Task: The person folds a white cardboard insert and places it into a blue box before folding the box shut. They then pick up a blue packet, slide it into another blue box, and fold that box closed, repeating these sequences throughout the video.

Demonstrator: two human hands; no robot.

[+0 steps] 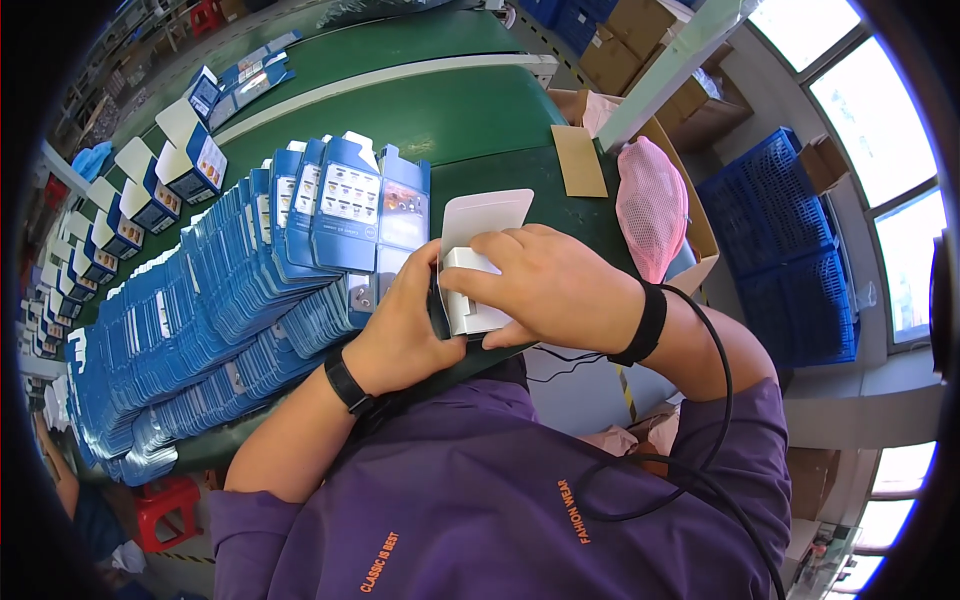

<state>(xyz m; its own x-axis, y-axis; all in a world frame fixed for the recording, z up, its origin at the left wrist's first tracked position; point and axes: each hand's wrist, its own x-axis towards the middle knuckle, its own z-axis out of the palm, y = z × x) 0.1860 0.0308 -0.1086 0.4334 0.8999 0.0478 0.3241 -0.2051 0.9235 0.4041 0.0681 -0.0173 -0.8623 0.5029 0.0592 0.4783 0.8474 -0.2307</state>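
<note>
Close in front of my body, an upright carton (pixel 487 214) stands with its white lid flap raised. Its left side is gripped by my left hand (pixel 400 325), the thumb lying along the near side. From the right, my right hand (pixel 560 285) reaches over the carton's mouth. Its fingers close on a white cardboard insert (pixel 473 312) sitting in the opening. My right palm hides part of the carton. Just left of my hands lie long overlapping rows of flat blue cartons (pixel 345 215) with printed panels.
Folded-up blue-and-white cartons (pixel 195 165) stand open in a line along the far left. A brown cardboard sheet (pixel 578 160) and a pink mesh bag (pixel 650 208) lie to the right, near a large cardboard box (pixel 703 235). Blue crates (pixel 790 300) stand by the windows. A black cable runs along my right arm.
</note>
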